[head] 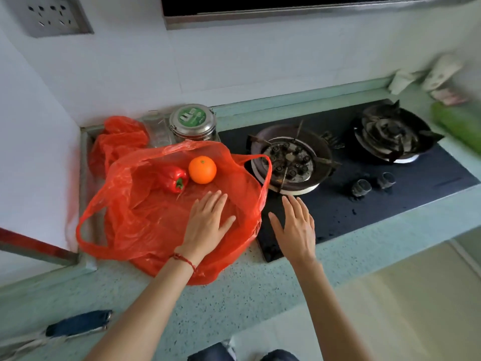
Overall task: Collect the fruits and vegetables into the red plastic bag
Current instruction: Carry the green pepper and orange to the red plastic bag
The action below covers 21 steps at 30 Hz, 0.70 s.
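Note:
A red plastic bag (145,217) lies open on the pale green counter, left of the stove. A red bell pepper (173,178) and an orange (202,169) rest inside the bag toward its far side, close together. My left hand (208,221) lies flat with straight fingers over the bag's near right part. My right hand (296,227) is spread flat, palm down, over the black stove top just right of the bag, holding nothing. A green vegetable-like object (460,123), blurred, sits at the far right of the counter.
A second crumpled red bag (117,136) sits in the back left corner by a clear container (157,131) and a steel tin with a green lid (193,123). The two-burner gas stove (364,204) fills the middle. A dark handled tool (78,324) lies at the counter's near left.

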Motion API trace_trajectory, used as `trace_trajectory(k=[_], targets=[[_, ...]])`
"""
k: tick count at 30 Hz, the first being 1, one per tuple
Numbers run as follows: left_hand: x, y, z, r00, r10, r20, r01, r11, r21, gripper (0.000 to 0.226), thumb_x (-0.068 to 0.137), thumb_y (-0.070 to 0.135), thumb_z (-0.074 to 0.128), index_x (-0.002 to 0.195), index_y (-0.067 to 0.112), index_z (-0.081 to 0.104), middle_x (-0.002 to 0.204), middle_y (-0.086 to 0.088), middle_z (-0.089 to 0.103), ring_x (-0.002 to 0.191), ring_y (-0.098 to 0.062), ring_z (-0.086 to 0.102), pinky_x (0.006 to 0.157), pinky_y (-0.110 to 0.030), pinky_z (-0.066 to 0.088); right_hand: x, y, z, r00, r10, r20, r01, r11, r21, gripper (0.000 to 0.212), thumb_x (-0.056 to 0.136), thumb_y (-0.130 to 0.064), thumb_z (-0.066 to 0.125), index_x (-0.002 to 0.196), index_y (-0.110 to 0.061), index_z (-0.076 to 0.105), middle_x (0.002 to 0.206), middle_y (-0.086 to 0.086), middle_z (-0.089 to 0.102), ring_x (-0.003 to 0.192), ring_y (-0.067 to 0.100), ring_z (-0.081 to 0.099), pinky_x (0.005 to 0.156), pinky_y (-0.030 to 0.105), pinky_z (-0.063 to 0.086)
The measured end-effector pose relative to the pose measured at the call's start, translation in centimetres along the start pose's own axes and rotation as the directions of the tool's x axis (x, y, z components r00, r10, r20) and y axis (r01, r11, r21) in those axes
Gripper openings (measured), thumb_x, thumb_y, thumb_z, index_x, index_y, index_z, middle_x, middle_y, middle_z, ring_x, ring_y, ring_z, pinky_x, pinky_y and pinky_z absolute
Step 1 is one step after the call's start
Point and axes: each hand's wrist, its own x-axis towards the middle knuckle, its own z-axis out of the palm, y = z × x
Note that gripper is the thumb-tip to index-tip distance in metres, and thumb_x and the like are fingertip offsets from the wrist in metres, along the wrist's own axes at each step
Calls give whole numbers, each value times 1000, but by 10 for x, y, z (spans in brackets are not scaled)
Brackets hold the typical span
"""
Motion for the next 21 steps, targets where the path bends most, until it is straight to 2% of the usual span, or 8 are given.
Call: trace_trajectory(k=[4, 7, 10, 12, 15, 18, 21], targets=[[4, 33, 7, 995, 94, 42, -95, 995, 18, 70, 84, 54, 28, 134, 7, 45, 139, -14, 47, 133, -34, 38, 107, -52, 31, -23, 35, -22, 992, 107, -64, -109, 994, -28, 55, 91, -38, 52, 135, -6, 44, 142, 13, 44, 136, 30, 34, 107, 44, 32], [5, 61, 15, 980, 181, 80, -184, 982, 31, 68, 83, 53, 33, 129, 6, 50, 133, -16, 53, 126, -36, 46, 103, -53, 38, -46, 61, -40, 978, 193, -83, -196, 980, -29, 55, 91, -39, 51, 136, -8, 42, 144, 12, 42, 137, 29, 31, 108, 44, 31], [2, 98, 25, 952, 282, 120, -288, 956, 44, 66, 82, 50, 35, 126, 4, 53, 128, -17, 57, 121, -36, 51, 99, -52, 43, -76, 91, -59, 953, 264, -146, -273, 961, -44, 53, 91, -39, 53, 133, -7, 45, 139, 14, 48, 132, 33, 39, 104, 47, 35], [-3, 123, 33, 932, 332, 143, -340, 940, 31, 65, 81, 50, 36, 124, 4, 54, 126, -17, 59, 119, -37, 53, 97, -53, 44, -100, 108, -72, 928, 321, -189, -335, 941, -46, 55, 90, -44, 46, 129, -5, 50, 133, 16, 54, 126, 35, 46, 99, 48, 41], [-15, 161, 45, 889, 421, 180, -429, 903, 7, 67, 80, 51, 37, 124, 2, 55, 126, -18, 59, 119, -39, 53, 95, -56, 44, -137, 132, -92, 888, 386, -249, -409, 911, -49, 59, 87, -47, 36, 122, -4, 55, 124, 18, 60, 117, 36, 54, 91, 47, 47], [-32, 201, 56, 842, 503, 192, -512, 859, -3, 69, 82, 53, 34, 129, 5, 50, 133, -16, 54, 125, -35, 47, 101, -53, 37, -176, 155, -108, 847, 447, -287, -481, 875, -57, 58, 87, -46, 37, 119, -2, 57, 121, 18, 61, 115, 36, 56, 89, 46, 48], [-51, 240, 68, 783, 589, 200, -598, 801, -19, 72, 81, 54, 31, 126, 3, 53, 129, -17, 57, 122, -35, 50, 100, -51, 38, -216, 175, -122, 796, 513, -323, -557, 829, -55, 56, 85, -45, 38, 116, -2, 59, 117, 19, 63, 112, 36, 58, 88, 46, 49]])
